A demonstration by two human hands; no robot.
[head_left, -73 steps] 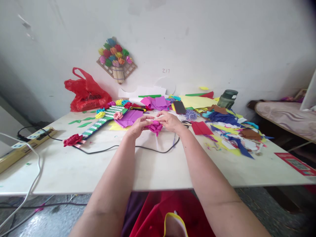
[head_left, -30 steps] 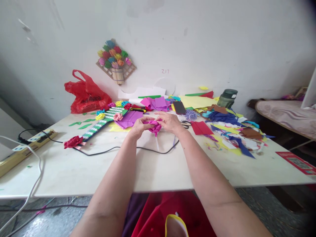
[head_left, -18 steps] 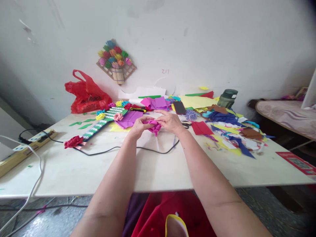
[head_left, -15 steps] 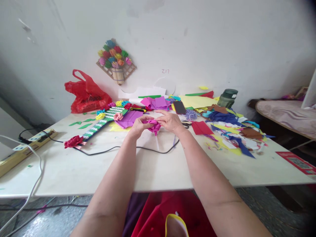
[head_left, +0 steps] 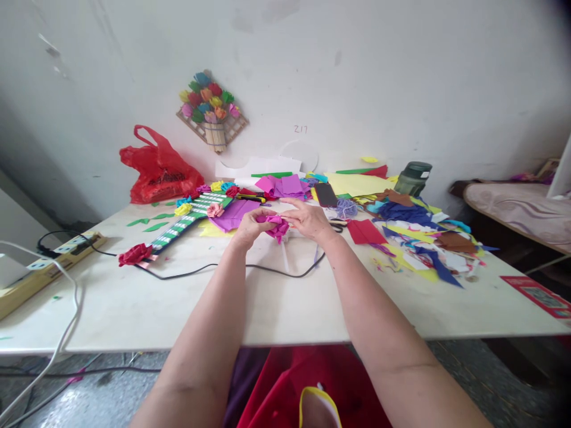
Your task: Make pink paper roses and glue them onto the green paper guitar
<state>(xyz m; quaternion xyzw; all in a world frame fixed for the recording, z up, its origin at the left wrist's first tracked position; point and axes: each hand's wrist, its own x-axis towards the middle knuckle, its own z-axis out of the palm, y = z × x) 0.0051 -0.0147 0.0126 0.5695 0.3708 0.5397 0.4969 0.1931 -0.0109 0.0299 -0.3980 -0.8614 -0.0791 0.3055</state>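
A crumpled magenta paper flower (head_left: pixel 278 228) is between my hands above the table's middle. My left hand (head_left: pixel 253 229) pinches its left side between thumb and fingers. My right hand (head_left: pixel 308 220) is at the flower's right side, fingertips pressed together; what they hold is too small to make out. A thin whitish strip (head_left: pixel 285 255) hangs below the flower. To the left lies a green and white striped panel (head_left: pixel 178 230) with paper flowers along it, among them a pink one (head_left: pixel 215 210) and a dark red one (head_left: pixel 135 254).
Behind my hands are purple paper (head_left: pixel 285 186) and a phone (head_left: pixel 325 195). Paper scraps (head_left: pixel 410 214) and a green bottle (head_left: pixel 413 178) are at right. A black cable (head_left: pixel 178 277) crosses the table. A red bag (head_left: pixel 160 172) and power strip (head_left: pixel 57 261) are at left.
The view has shifted slightly. The magenta flower has moved a little left relative to my right hand, and my left hand still pinches it.
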